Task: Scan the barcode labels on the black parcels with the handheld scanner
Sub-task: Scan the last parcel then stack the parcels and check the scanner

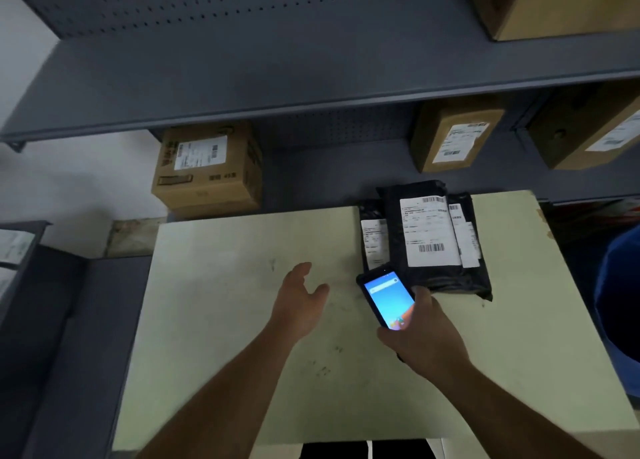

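Nearest to us are our two bare forearms, reaching forward over the pale tabletop [214, 320]. Our right hand [424, 334] is wrapped around the lower end of the handheld scanner [388, 299], fingers curled behind it and the thumb along its edge. We hold the scanner tilted, with its lit blue screen facing up toward us and its top end pointing at the parcels. Our left hand [299, 302] holds nothing: it hovers over the bare middle of the tabletop with the palm turned toward the scanner, fingers loosely spread and the thumb raised.

The black parcels [440, 278] lie in a small overlapping pile at the far right part of the tabletop, just beyond the scanner's top end. The uppermost one carries a white label [429, 231] with one barcode near its bottom and another at its top edge. Two more black parcels stick out from under it, one on each side, each showing part of a white label. From this view the scanner's top corner overlaps the left one; we cannot tell whether they touch.

Behind the tabletop stands a grey metal shelf [311, 77] with a perforated back panel. On the lower level sit labelled cardboard boxes: one at the left [207, 171], one further right [457, 136] and another cut off by the right edge.
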